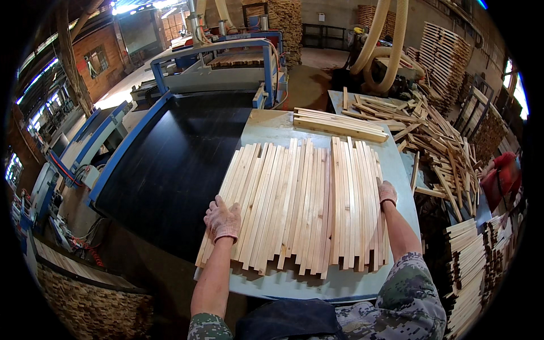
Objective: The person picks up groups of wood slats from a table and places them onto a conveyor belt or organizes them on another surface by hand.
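Observation:
A wide row of pale wooden strips [300, 204] lies side by side on a light blue-grey tabletop [340, 289], their near ends uneven. At the row's left edge, my left hand [222, 219] in a knitted work glove is closed over the outermost strips. My right hand [387, 192], gloved too, grips the opposite edge, its fingertips partly hidden. Between the hands, the right-hand group of strips stands slightly higher than its neighbours. Beyond the far ends, a short stack of longer strips [340, 125] rests crosswise on the tabletop.
Left of the tabletop runs a black conveyor belt [170, 153] with a blue frame [212, 51] across its far end. Loose wood pieces [430, 136] are heaped at the right, below thick hoses [381, 68]. Stacked strips [467, 272] stand at lower right, near a person in red [503, 178].

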### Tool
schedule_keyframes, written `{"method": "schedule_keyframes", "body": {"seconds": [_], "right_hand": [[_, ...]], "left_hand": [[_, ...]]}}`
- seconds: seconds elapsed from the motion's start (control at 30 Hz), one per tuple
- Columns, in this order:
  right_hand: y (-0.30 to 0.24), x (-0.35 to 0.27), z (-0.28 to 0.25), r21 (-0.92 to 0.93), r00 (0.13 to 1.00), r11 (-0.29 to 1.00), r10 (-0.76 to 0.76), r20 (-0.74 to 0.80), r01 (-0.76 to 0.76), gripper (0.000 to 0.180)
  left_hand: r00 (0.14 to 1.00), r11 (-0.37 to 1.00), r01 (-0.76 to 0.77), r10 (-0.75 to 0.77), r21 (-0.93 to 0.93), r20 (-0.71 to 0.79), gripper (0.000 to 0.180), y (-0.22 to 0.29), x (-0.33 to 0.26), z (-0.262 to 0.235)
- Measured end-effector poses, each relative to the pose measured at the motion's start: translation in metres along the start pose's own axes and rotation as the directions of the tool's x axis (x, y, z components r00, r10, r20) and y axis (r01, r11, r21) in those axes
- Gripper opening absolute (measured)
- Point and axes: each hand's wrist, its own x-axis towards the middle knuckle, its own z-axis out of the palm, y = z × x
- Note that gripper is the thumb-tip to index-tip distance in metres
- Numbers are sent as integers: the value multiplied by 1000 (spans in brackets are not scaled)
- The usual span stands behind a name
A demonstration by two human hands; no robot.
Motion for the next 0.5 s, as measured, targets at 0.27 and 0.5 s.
{"method": "schedule_keyframes", "body": {"seconds": [0.27,0.5], "right_hand": [[-5,-8,-6,21,1000,1000,13,19,-13,76],[-5,-7,-6,11,1000,1000,23,15,-24,76]], "left_hand": [[1000,1000,-7,7,2,-12,77,-1,0,0],[999,1000,-8,7,-8,-32,76,-1,-1,0]]}}
